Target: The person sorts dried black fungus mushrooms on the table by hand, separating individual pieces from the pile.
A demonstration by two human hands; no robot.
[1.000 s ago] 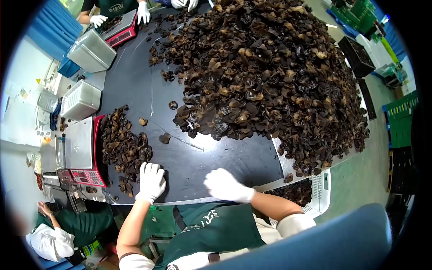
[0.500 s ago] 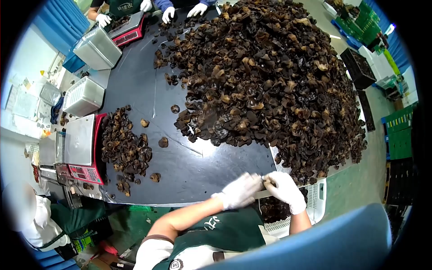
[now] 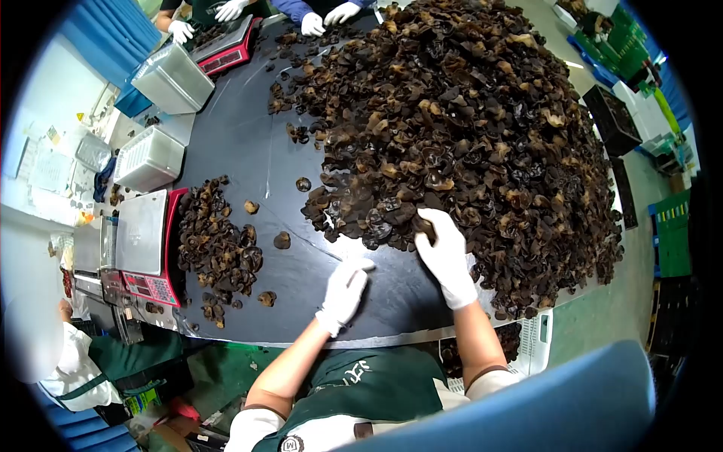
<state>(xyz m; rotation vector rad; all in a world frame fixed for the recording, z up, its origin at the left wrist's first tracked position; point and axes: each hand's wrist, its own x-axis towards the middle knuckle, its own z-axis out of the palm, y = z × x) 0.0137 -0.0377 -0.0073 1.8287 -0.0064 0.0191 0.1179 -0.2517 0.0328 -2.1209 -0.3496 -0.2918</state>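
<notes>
My left hand (image 3: 345,294), in a white glove, is over the dark table (image 3: 301,309) with its thumb and fingers apart and nothing in it. At the lower edge of the large heap of dark brown fungus (image 3: 452,128), my gloved right hand (image 3: 444,252) reaches in, its fingers curled on a dark fungus piece (image 3: 423,226). A smaller fungus pile (image 3: 215,241) lies to the left, beside a red scale (image 3: 154,248) with a metal plate. A few single pieces, one of them a brown piece (image 3: 282,240), lie between that pile and my left hand.
White baskets (image 3: 149,158) stand at the left edge. Across the table, co-workers' gloved hands (image 3: 324,21) work near a second red scale (image 3: 230,54). Another person (image 3: 83,369) is at lower left. A white crate (image 3: 533,343) with fungus sits below the near edge.
My hands were together at the near right edge half a second ago. They have parted: the left moved left over the table, the right moved up to the heap and took hold of a piece.
</notes>
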